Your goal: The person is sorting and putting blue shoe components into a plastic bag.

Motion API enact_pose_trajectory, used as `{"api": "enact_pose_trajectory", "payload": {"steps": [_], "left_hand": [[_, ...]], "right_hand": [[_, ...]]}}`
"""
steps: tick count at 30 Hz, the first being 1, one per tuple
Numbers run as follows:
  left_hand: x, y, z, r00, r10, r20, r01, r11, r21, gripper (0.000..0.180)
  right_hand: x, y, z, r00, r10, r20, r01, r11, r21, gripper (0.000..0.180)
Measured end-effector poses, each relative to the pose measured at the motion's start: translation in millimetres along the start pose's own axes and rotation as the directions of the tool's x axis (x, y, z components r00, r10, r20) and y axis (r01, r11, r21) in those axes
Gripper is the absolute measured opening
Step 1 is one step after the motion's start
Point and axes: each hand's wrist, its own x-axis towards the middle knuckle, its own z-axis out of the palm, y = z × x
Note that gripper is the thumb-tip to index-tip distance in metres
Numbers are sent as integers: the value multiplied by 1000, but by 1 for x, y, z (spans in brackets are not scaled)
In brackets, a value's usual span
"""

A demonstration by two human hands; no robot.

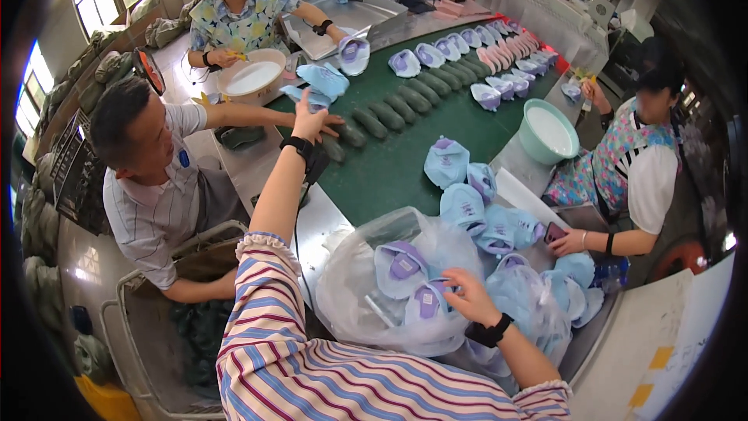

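Nearest the camera, a striped sleeve [327,374] leads to the right hand [467,296], reaching into a clear bag [358,296] on the tabletop [312,222] and pinching a blue-and-purple upper [427,302] at the bag's mouth. The left hand [310,121] is stretched far forward, fingers spread and empty, over the green belt [405,156] beside a dark green last [351,134]. The uppers lie close in, to the right, so the right hand is the nearer.

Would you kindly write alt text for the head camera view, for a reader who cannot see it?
A person in a striped sleeve reaches the right hand into a clear plastic bag of pale blue and purple fabric shoe uppers, while the left hand stretches over a green conveyor belt carrying dark green shoe lasts. Three other workers sit around the belt.
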Motion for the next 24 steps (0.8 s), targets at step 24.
{"api": "enact_pose_trajectory", "payload": {"steps": [24], "left_hand": [[-186,-189,129,984,-159,80,82,804,589,17]], "right_hand": [[-12,38,11,887,34,460,315,683,-659,65]]}}
